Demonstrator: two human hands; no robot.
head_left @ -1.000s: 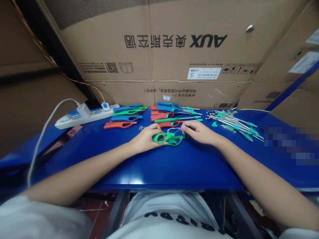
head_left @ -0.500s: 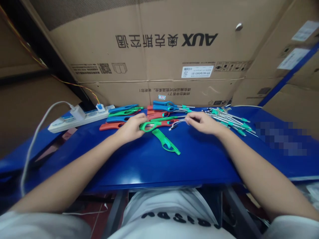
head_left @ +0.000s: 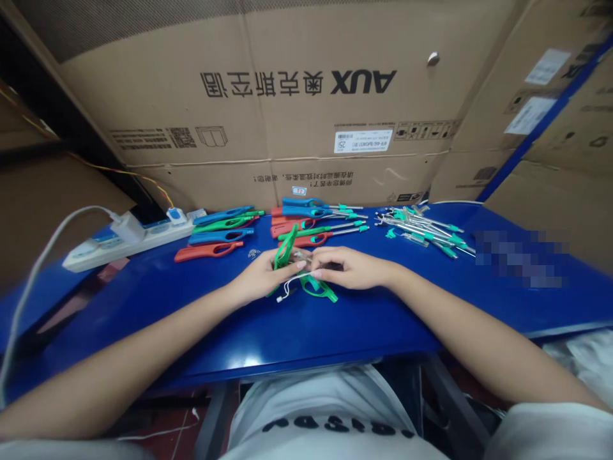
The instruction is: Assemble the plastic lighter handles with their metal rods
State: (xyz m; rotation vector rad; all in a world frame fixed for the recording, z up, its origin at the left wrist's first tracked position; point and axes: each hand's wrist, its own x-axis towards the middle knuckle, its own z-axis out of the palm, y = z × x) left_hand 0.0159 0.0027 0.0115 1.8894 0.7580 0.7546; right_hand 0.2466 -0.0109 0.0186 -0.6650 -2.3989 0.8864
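Observation:
My left hand [head_left: 258, 278] is closed on a green lighter handle shell [head_left: 288, 241], which is tilted up between thumb and fingers. My right hand [head_left: 357, 268] meets it from the right, its thumb and forefinger pinching a thin white wire [head_left: 287, 287] with a small connector at its loose end. Whatever else lies between the fingertips is partly hidden. Under my hands, on the blue table, rests another green handle shell [head_left: 329, 293], partly covered by my right fingers.
Assembled red, blue and green lighters [head_left: 306, 225] lie behind my hands. Loose handle shells [head_left: 211, 250] are stacked at left, before a white power strip [head_left: 90, 254]. Metal lighter rods [head_left: 426, 230] with green tips pile up at right. A cardboard wall [head_left: 287, 128] stands behind.
Both hands have come together and nearer to me. The held green shell has been turned upright, and the white wire moved left with my right hand to meet it. The view shifted slightly.

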